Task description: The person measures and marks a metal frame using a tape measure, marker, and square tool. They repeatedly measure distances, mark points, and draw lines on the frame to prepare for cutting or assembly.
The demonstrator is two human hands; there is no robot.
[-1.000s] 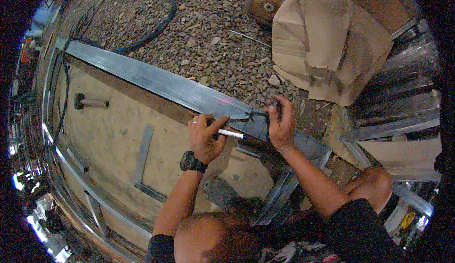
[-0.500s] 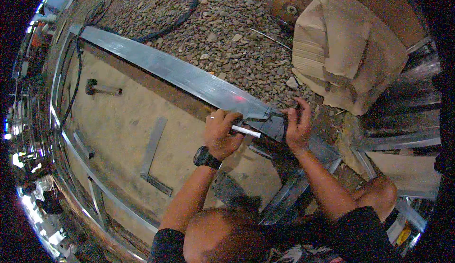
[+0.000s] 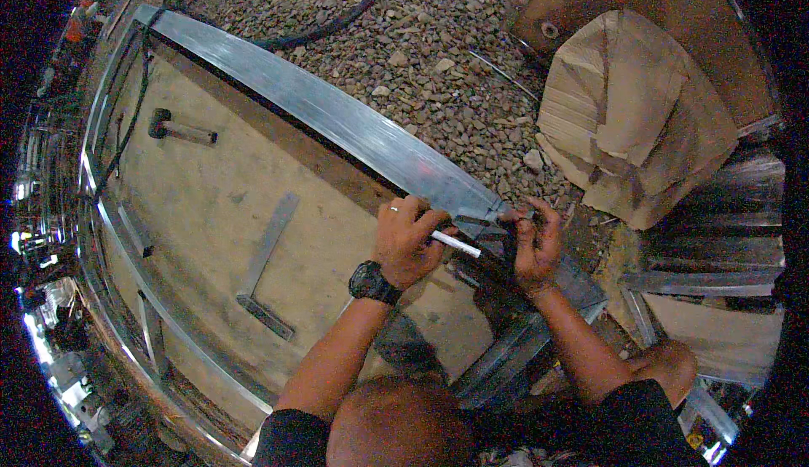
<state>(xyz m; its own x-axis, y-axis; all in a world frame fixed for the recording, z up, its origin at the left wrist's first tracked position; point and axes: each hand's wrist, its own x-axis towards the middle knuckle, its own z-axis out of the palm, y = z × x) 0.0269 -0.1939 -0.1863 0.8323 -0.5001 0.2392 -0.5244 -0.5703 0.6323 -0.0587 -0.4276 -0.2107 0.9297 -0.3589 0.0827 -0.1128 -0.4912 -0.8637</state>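
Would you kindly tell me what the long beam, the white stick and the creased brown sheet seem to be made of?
Beam: metal, likely steel, apparently unpainted; its grey surface has a streaky sheen.
White stick: perhaps plastic; it looks straight and evenly white, but chalk is possible.
Brown sheet: probably cardboard, matte, with creases.

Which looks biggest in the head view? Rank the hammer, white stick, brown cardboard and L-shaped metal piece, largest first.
1. Brown cardboard
2. L-shaped metal piece
3. Hammer
4. White stick, though held nearer the camera
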